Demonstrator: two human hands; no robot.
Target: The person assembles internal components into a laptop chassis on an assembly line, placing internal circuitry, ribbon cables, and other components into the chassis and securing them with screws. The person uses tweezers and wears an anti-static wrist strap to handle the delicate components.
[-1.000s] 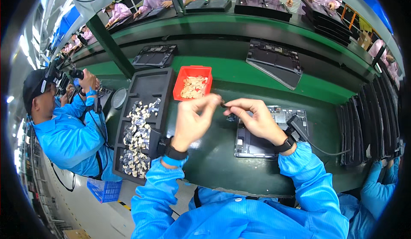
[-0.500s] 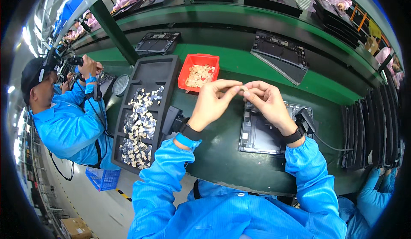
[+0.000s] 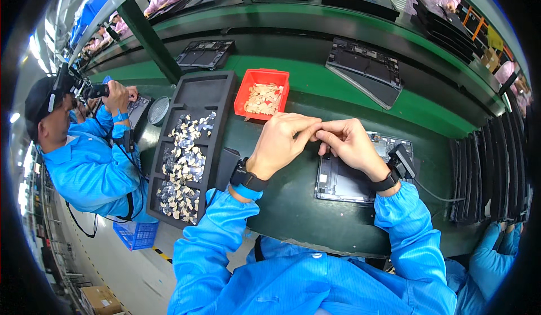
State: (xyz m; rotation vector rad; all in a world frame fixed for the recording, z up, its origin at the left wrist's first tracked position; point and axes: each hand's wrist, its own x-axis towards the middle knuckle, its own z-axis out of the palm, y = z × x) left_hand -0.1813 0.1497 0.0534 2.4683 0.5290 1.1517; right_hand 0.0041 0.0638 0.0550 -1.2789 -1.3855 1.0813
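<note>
My left hand (image 3: 283, 143) and my right hand (image 3: 352, 144) meet fingertip to fingertip above the green bench. Both are closed in a pinch; whatever lies between the fingertips is hidden now. Below my right hand lies an opened laptop chassis (image 3: 344, 177) with its dark inside showing. Just beyond my left hand stands a red bin (image 3: 239, 98) holding many small beige pieces (image 3: 264, 99). To the left is a black foam tray (image 3: 194, 89), its compartments filled with small beige and dark pieces (image 3: 185, 162).
Dark panels (image 3: 490, 171) stand upright in a row on the right. Two more opened laptop chassis (image 3: 366, 64) (image 3: 205, 53) sit on the far ledge. A co-worker in blue (image 3: 93, 157) works at the left, beside a green post (image 3: 143, 36). A cable runs from my right wrist.
My hands have come lower and my fingers have folded closer together. The small beige piece seen between my fingertips earlier is now covered.
</note>
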